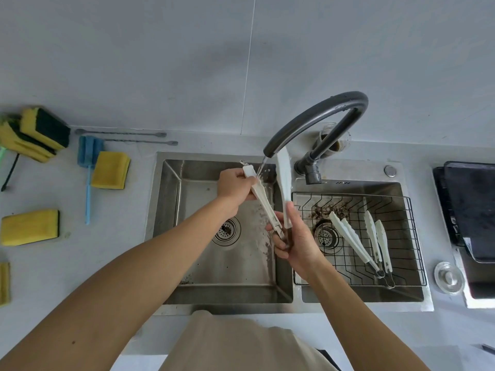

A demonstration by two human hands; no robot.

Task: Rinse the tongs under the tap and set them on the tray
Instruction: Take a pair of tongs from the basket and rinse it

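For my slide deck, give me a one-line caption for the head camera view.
Both hands spread white tongs under the running tap, left hand on one arm, right hand at the hinge.

Wall (160,49): pale grey panels, one vertical seam, soft even light with a faint shadow. Countertop (67,263): light grey, matt. Double steel sink (171,199) set into it, left basin speckled with dark residue; wire rack (412,236) in right basin. Yellow sponges (29,227) scattered at left
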